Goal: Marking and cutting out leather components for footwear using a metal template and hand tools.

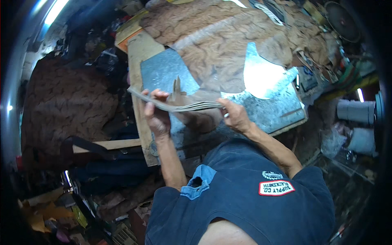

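Observation:
A stack of thin, layered brown pieces [185, 108], which look like cut leather, is held edge-on above the table and bows slightly between my two hands. My left hand [158, 116] is closed round its left part, the thumb and fingertips on the layers. At the right end, my right hand [236, 116] pinches the edges together, where the layers fan slightly apart. Motion blurs the brown surface below the stack. A small upright brown piece [176, 87] shows just behind it; I cannot tell whether it belongs to the stack.
Under my hands is a worktable with a grey metal sheet [281, 112] and wooden edge [141, 118]. A wrinkled brown hide [228, 53] covers its far part. A shiny curved flat piece [261, 77] lies right, near a pen [297, 81]. Another hide [65, 106] hangs left.

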A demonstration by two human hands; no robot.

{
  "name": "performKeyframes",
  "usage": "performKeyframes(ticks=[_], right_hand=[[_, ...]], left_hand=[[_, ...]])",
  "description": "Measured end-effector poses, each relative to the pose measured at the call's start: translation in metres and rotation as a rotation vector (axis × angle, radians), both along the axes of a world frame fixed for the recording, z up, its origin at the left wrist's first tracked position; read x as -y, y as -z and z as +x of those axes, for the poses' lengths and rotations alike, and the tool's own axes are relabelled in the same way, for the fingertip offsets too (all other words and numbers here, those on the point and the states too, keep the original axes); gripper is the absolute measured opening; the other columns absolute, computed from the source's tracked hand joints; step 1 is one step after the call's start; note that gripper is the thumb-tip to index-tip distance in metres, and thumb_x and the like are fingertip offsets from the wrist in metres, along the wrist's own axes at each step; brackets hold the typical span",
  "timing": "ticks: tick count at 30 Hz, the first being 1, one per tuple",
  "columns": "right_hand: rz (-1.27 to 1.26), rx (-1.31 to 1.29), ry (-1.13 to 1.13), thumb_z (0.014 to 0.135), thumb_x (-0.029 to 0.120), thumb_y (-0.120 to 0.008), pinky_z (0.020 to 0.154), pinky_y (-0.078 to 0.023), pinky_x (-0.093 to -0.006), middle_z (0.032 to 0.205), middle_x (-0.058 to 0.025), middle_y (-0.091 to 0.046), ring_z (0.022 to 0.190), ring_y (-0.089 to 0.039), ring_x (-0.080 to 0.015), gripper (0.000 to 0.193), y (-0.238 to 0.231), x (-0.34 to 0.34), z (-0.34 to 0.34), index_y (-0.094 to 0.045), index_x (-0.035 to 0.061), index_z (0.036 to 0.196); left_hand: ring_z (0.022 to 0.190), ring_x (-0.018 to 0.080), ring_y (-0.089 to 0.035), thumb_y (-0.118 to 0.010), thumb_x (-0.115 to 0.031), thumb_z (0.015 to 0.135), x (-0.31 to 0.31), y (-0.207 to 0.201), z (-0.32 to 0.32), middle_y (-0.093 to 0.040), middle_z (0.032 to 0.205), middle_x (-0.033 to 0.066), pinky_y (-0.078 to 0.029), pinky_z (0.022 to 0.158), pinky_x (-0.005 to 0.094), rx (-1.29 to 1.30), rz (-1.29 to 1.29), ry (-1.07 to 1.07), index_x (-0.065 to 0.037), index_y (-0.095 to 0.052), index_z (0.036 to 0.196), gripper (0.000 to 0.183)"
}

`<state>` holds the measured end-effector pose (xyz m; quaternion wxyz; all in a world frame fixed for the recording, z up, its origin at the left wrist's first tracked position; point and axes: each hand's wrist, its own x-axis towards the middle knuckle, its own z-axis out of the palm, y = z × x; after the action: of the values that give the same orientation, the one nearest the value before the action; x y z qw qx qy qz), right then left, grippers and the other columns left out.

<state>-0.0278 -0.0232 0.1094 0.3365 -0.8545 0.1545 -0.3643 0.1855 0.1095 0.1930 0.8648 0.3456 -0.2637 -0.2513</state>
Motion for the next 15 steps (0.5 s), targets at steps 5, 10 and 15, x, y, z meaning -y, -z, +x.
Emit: performKeyframes(ticks=[5,10,15], right_hand=[[0.065,-0.245,-0.356,0.080,0.008,-0.064,0.059,-0.055,-0.0431,0.081,-0.0128,-0.067,0.067,-0.067,-0.0332,0.058,0.000,-0.039,-0.005,-0.046,0.0120,0.134],[0.215,-0.235,-0.409,0.084,0.011,-0.062,0.061,-0.054,-0.0465,0.079,-0.0169,-0.066,0.067,-0.066,-0.0362,0.048,0.002,-0.051,0.008,-0.049,0.0082,0.130],[1.017,-0.311,-0.058,0.095,0.020,-0.059,0.046,-0.045,-0.0376,0.067,-0.0095,-0.060,0.047,-0.055,-0.0237,0.029,0.034,-0.036,0.017,-0.054,-0.0009,0.115]], left_hand=[[0.075,0.0153,-0.051,-0.067,-0.012,0.086,-0.020,-0.025,0.006,-0.052,0.088,0.0063,-0.047,0.071,0.0324,0.123,0.196,-0.125,-0.006,-0.046,0.117,0.038],[0.076,0.0138,-0.052,-0.062,-0.014,0.085,0.015,-0.072,-0.011,-0.052,0.090,0.0089,-0.045,0.071,0.0291,0.399,0.457,-0.152,0.003,-0.040,0.127,0.050],[0.129,0.0358,-0.048,-0.078,-0.043,0.078,0.104,-0.035,0.002,-0.046,0.139,0.0311,-0.038,0.108,0.0379,0.890,0.924,-0.141,0.008,-0.026,0.147,0.100]])
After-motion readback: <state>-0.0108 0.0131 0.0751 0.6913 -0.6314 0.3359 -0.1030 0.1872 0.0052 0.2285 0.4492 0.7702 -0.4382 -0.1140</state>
